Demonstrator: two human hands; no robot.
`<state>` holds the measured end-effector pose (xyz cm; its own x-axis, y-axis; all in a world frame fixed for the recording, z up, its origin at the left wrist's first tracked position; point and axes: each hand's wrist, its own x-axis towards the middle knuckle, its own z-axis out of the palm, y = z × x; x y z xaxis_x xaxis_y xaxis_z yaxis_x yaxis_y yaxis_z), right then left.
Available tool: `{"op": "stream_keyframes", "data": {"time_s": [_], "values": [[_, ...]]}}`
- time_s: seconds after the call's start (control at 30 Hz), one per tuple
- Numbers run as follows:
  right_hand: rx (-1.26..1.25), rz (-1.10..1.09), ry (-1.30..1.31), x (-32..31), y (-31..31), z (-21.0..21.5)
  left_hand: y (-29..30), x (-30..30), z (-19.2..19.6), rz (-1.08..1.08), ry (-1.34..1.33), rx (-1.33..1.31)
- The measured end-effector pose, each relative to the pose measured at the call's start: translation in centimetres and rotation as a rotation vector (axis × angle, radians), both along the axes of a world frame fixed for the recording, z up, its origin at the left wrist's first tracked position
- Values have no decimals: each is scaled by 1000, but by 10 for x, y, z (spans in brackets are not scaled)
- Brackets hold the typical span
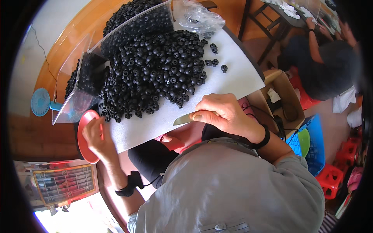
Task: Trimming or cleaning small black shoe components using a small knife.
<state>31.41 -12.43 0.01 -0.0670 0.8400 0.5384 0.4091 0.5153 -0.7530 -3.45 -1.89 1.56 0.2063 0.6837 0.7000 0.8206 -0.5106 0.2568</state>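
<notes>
A big heap of small round black plastic pieces (151, 70), each with a short neck, covers much of the white tabletop (233, 75). At the table's near edge, my right hand (223, 116) is closed around a small knife (182, 119), its blade pointing left. The knife touches none of the pieces. To the left, my left hand (98, 139) is over a pink oval dish (86, 153) beside the table's corner. Its fingers are smeared and partly turned away, so I cannot see whether they hold a piece.
Clear plastic bins (79, 77) with more black pieces stand behind and left of the heap. A crumpled clear bag (198, 17) lies at the back. Right of the table are a cardboard box (285, 97) and a blue basket (315, 145). Another person (322, 66) sits at far right.
</notes>
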Motion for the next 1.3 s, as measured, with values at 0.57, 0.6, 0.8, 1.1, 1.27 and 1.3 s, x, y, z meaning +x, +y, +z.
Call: {"op": "stream_keyframes", "data": {"time_s": [0.57,0.6,0.8,1.1,1.27,1.3], "values": [[-123,-7,168,2,-3,4,-26,113,6,-340,157,-125],[-130,-5,161,2,-3,4,-28,112,8,-375,150,-143],[-132,-11,186,0,-4,5,-31,121,9,-367,214,-93],[-91,0,198,1,-5,3,-44,111,11,-375,-46,-143],[-99,-22,185,-1,-3,4,-43,121,5,-315,73,-137],[-102,-24,163,0,-3,5,-43,121,5,-313,71,-136]]}}
